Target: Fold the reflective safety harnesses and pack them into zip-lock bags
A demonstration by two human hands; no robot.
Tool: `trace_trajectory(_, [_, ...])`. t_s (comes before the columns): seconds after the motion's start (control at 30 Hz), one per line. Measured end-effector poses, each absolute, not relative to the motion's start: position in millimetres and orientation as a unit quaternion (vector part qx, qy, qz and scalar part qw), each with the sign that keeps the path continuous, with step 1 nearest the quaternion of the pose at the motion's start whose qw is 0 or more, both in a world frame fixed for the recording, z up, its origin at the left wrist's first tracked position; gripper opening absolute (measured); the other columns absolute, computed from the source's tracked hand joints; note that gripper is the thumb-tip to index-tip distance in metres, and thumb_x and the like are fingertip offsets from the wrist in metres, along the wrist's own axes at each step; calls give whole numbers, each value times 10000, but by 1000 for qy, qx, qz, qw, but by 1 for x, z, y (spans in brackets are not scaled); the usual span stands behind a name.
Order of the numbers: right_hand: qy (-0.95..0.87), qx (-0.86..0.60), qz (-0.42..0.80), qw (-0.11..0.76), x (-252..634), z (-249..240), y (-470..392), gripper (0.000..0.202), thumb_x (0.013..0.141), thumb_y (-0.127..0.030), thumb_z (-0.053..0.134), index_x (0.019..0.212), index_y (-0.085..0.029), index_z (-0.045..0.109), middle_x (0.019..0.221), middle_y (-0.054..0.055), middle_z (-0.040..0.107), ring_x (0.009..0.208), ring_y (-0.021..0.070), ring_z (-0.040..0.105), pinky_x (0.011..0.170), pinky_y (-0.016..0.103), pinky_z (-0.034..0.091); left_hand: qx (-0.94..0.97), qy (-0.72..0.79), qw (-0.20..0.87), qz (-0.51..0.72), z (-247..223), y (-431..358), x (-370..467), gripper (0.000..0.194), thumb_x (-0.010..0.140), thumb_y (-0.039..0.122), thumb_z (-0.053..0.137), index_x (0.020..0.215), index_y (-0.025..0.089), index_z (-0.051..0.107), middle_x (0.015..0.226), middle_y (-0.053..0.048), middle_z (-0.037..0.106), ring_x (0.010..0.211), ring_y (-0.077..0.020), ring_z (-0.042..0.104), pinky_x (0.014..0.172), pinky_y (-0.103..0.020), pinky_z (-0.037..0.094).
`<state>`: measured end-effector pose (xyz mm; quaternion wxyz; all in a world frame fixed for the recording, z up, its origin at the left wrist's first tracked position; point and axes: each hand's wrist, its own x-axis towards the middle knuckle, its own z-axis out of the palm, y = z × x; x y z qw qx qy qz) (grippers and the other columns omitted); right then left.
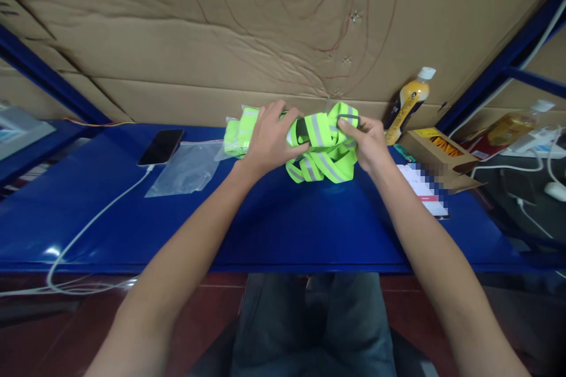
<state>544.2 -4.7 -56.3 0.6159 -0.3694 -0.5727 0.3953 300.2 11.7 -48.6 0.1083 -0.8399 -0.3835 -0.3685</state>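
Observation:
A bundle of neon yellow-green straps with grey reflective stripes is on the blue table, in front of the cardboard wall. My left hand lies over the bundle's left part, its fingers wrapped round a rolled portion with a dark piece in it. Pinched in my right hand is the upper right end of the straps, by a black buckle. Left of my left hand, more neon material shows, partly inside clear plastic.
A black phone on a white cable and a clear plastic bag lie left. To the right are a yellow drink bottle, an open cardboard box and a white-screened phone. Blue rack posts flank the table.

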Motion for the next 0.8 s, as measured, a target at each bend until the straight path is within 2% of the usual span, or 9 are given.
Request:
trace_trajectory(0.13, [-577, -416, 370, 598, 554, -40, 14, 494, 749, -686, 912, 865, -227, 771, 944, 79, 814, 868, 276, 780, 835, 484, 694, -831, -385, 92, -390, -28, 8, 299, 530, 849, 594, 881, 1206, 253, 689, 1290, -175, 630, 1268, -463, 549, 1105, -623, 415])
trace_trajectory(0.2, [-630, -445, 241, 589, 560, -18, 23, 497, 776, -658, 905, 943, -211, 763, 992, 96, 796, 963, 304, 776, 902, 520, 675, -827, -379, 100, -404, -13, 7, 302, 569, 842, 648, 878, 1202, 251, 685, 1305, -179, 624, 1316, -496, 507, 1133, -659, 382])
trace_trajectory(0.27, [-694, -425, 78, 576, 562, 9, 26, 617, 756, -619, 941, 1178, -217, 740, 1199, 113, 768, 1143, 339, 745, 1028, 560, 626, -823, -369, 104, -419, 2, 8, 310, 583, 851, 672, 860, 1201, 243, 679, 1327, -189, 616, 1365, -531, 456, 1154, -695, 346])
trace_trajectory(0.33, [-781, -384, 16, 492, 556, 33, 23, 819, 740, -625, 962, 1400, -247, 659, 1414, 124, 696, 1277, 367, 696, 1137, 586, 564, -820, -356, 97, -438, 14, 10, 319, 565, 871, 670, 838, 1197, 238, 673, 1326, -187, 616, 1396, -548, 419, 1168, -719, 320])
trace_trajectory(0.4, [-837, -359, -3, 413, 546, 50, 17, 763, 761, -648, 948, 1359, -260, 674, 1357, 109, 715, 1302, 388, 673, 1183, 614, 525, -816, -342, 79, -459, 23, 13, 327, 517, 896, 640, 823, 1190, 242, 673, 1282, -172, 628, 1411, -542, 403, 1183, -721, 310])
trace_trajectory(0.5, [-845, -381, -2, 374, 539, 59, 10, 494, 833, -618, 909, 1094, -238, 731, 1079, 86, 739, 1215, 400, 683, 1177, 641, 510, -817, -327, 32, -474, 32, 20, 328, 429, 910, 589, 826, 1140, 253, 690, 1195, -159, 652, 1436, -520, 396, 1201, -684, 339])
trace_trajectory(0.6, [-838, -389, 71, 375, 551, 62, 5, 390, 870, -590, 880, 928, -223, 761, 843, 46, 701, 1049, 356, 710, 1071, 575, 579, -835, -312, -56, -450, 43, 24, 313, 371, 859, 539, 896, 1013, 254, 715, 1113, -140, 679, 1435, -486, 454, 1198, -622, 413])
trace_trajectory(0.7, [-828, -360, 168, 397, 567, 65, -1, 408, 877, -628, 856, 921, -225, 807, 801, 23, 727, 952, 313, 725, 897, 474, 638, -844, -296, -185, -407, 55, 25, 291, 317, 786, 442, 963, 914, 240, 753, 993, -81, 722, 1263, -403, 638, 1151, -516, 499])
trace_trajectory(0.8, [-795, -359, 243, 424, 571, 65, -4, 394, 809, -572, 937, 919, -215, 813, 823, 32, 767, 902, 304, 748, 782, 429, 648, -847, -261, -262, -383, 60, 30, 270, 273, 758, 405, 964, 910, 235, 814, 912, -46, 778, 996, -313, 738, 1004, -419, 595])
